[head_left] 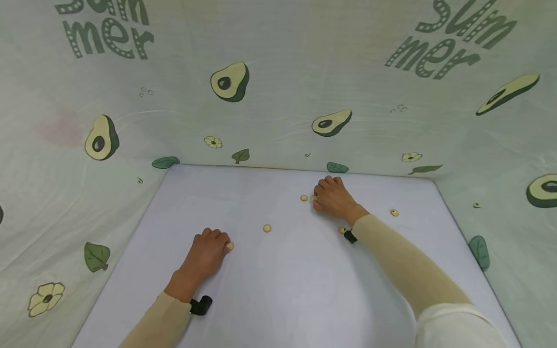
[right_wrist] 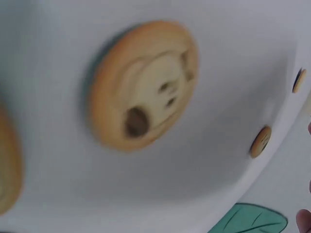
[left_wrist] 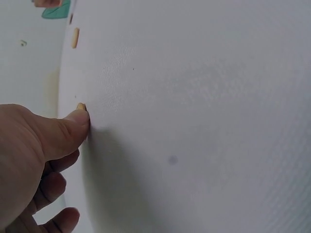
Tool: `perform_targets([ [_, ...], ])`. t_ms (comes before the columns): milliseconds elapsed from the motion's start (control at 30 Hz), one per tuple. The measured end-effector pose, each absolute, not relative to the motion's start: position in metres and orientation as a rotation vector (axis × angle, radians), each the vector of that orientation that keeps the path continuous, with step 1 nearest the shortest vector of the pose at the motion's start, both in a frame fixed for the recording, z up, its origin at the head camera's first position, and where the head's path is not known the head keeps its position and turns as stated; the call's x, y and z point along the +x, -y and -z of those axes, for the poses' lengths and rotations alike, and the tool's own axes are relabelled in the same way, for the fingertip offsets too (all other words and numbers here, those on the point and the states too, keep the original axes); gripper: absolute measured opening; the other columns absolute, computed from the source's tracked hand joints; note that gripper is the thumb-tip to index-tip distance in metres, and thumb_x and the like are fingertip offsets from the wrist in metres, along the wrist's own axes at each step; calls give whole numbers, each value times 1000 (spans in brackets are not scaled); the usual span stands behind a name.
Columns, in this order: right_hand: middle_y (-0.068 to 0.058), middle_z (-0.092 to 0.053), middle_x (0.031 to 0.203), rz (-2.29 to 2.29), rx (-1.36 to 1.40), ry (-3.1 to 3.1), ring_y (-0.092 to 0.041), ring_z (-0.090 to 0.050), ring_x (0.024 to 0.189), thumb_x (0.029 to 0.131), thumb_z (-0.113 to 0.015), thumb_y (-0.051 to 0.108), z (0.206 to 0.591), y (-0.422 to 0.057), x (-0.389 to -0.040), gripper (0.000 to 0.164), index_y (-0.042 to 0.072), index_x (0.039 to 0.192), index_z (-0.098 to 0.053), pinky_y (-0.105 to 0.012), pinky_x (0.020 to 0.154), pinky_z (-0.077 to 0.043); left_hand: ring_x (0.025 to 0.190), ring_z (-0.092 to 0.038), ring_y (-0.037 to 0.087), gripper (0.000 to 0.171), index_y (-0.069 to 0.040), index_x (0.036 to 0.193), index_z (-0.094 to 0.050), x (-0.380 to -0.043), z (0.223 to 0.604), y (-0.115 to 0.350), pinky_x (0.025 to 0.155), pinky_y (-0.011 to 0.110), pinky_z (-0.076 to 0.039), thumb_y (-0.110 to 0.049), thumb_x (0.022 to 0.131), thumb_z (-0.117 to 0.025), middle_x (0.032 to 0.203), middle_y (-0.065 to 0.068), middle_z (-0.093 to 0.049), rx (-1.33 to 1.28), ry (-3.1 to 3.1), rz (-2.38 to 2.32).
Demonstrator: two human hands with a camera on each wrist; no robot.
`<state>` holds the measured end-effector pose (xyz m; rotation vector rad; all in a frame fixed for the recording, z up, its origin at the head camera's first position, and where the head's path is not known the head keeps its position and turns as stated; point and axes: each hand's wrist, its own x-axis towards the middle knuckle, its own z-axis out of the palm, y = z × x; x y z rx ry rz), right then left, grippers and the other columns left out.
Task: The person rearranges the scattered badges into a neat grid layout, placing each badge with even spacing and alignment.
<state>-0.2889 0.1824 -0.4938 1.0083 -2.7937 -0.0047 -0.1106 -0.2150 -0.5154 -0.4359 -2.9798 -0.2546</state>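
Note:
My left hand (head_left: 206,256) is low over the white table (head_left: 278,299), left of middle. Its thumb and fingers pinch a small round cookie (head_left: 229,246); in the left wrist view only a sliver of that cookie (left_wrist: 81,106) shows above the thumb. Farther back, my right hand (head_left: 336,199) reaches in with bent fingers. A cookie (head_left: 315,198) appears pinched between its thumb and fingers, though the right wrist view cuts off that grip. Just left of it lies another cookie (head_left: 304,198). Below the right wrist is a cookie with an animal face (right_wrist: 143,85).
One cookie (head_left: 267,228) lies between the hands, another (head_left: 394,212) right of the right forearm. A pale cloth with avocado prints (head_left: 230,82) hangs behind and beside the table. Black wrist cameras (head_left: 201,305) sit under both wrists.

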Motion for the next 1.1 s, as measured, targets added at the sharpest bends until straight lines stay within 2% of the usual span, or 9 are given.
perform_targets([
  [633,-7,-65,107,-14,1042,2801,-28,-49,103,100,-69,27,493,-123,-302,22,8,109,-73,-50,100,-39,87,-56,26,18,-8,96,-68,-109,508,211,75,46,-49,-15,91,-83,87,4,-65,-440,3000,240],
  [867,-7,-64,109,-34,1012,2869,-28,-47,104,104,-65,28,504,-104,-306,24,7,112,-73,-50,102,-38,83,-54,23,18,-9,93,-66,-107,508,210,72,43,-48,-16,91,-83,83,2,-62,-449,2995,253],
  [1100,-5,-64,111,-18,984,2891,-26,-49,106,106,-61,31,511,-98,-309,25,9,113,-73,-50,102,-39,85,-54,22,17,-9,96,-67,-108,507,211,74,43,-48,-18,93,-81,87,2,-64,-437,3023,249],
])
